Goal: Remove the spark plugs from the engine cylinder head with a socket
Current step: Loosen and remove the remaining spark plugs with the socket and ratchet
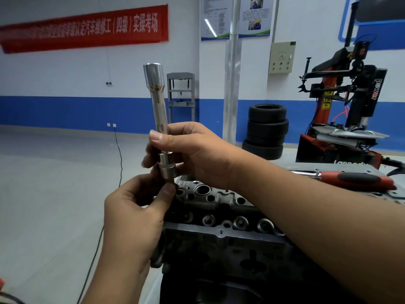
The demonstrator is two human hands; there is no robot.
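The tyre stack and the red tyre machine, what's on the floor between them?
Nothing shows there: in the head view, only bare floor and blue wall separate the tyre stack from the red tyre machine.

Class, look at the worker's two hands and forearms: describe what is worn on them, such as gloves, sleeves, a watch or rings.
Nothing is worn. The left hand and right hand are bare, without gloves or visible rings. Both forearms are uncovered as far as the frame shows, with no sleeve, watch or wristband in view.
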